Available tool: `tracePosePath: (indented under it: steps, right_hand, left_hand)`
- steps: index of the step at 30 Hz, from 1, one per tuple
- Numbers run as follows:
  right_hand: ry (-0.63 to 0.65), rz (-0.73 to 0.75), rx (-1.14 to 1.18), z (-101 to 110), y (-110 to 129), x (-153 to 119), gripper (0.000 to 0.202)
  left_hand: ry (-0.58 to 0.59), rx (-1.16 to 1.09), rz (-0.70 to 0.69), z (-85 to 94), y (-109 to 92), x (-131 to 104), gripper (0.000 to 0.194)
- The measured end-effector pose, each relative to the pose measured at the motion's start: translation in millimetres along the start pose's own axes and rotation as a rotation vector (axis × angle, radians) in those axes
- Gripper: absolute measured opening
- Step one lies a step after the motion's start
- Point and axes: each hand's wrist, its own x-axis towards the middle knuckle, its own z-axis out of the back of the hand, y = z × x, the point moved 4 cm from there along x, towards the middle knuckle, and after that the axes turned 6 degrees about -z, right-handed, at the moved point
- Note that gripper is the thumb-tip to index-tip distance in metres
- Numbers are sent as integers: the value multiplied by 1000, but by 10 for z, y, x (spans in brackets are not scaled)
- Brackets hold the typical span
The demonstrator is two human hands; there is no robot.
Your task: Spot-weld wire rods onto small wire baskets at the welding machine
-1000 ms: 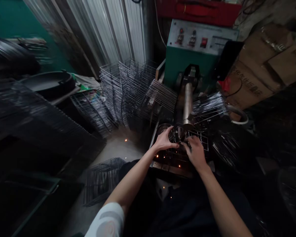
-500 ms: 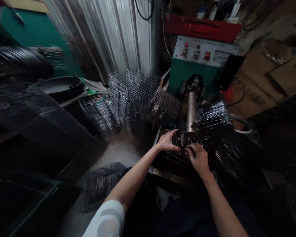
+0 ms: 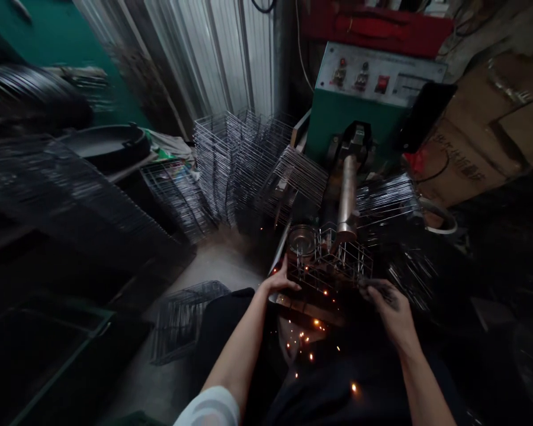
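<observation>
We have the left hand (image 3: 279,282) at the left side of the frame (image 3: 344,263), thumb and forefinger spread wide, with nothing in its grasp. Our right hand (image 3: 389,305) is by the frame's right front corner, thumb and fingers bent close together; we cannot tell whether they grip anything. The frame sits under the machine's (image 3: 337,115) rod (image 3: 347,195), and sparks (image 3: 316,322) glow below it, over our lap (image 3: 315,399)
</observation>
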Motion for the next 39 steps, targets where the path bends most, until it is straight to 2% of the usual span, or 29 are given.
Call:
tracePosePath:
  steps: [2, 4, 6, 9, 14, 17, 20, 22, 23, 25, 27, 29, 31, 34, 36, 39]
  right_hand:
    - [-41, -93, 114, 77, -118, -134, 42]
    - [-95, -135, 173, 134, -175, -246, 43]
    - [-133, -162, 226, 172, -181, -328, 42]
    - [-131, -216, 300, 159, -134, -394, 44]
    - [-76, -282, 364, -46, 19, -454, 49]
    - [-4, -298, 384, -151, 103, -529, 46]
    - [163, -293, 411, -201, 200, -640, 38]
    - [336, -259, 435, -249, 311, -720, 42]
    - [426, -230, 431, -287, 382, -755, 47]
    - [566, -163, 339, -394, 523, -799, 48]
    - [592, -62, 132, -520, 631, -785, 36]
    - [516, 122, -125, -632, 693, -712, 25]
    - [410, 353, -367, -713, 683, -625, 22]
    - [284, 633, -665, -756, 515, -536, 23]
    - [229, 746, -821, -744, 366, -519, 32]
    - [182, 825, -952, -708, 213, -534, 48]
  left_hand:
    - [34, -133, 16, -195, 160, -11, 130]
    - [44, -210, 13, -337, 194, 10, 119]
    - [41, -267, 6, -394, 165, 32, 114]
    - [18, -346, 10, -360, 99, 40, 113]
    - [-34, -333, 19, -152, -97, -94, 119]
    - [-102, -255, -20, 136, -368, -365, 118]
    - [-147, -64, -125, 473, -754, -743, 112]
    - [-100, 53, -169, 574, -996, -951, 109]
    - [-66, 97, -187, 571, -1098, -1017, 109]
    - [-14, 172, -231, 466, -1252, -1054, 110]
    - [7, 266, -277, 262, -1341, -981, 111]
    - [11, 391, -281, 14, -1372, -849, 114]
    - [20, 533, -248, -229, -1375, -714, 117]
    - [31, 686, -222, -503, -1387, -577, 120]
    - [31, 715, -237, -616, -1403, -532, 120]
    - [22, 717, -252, -703, -1412, -507, 118]
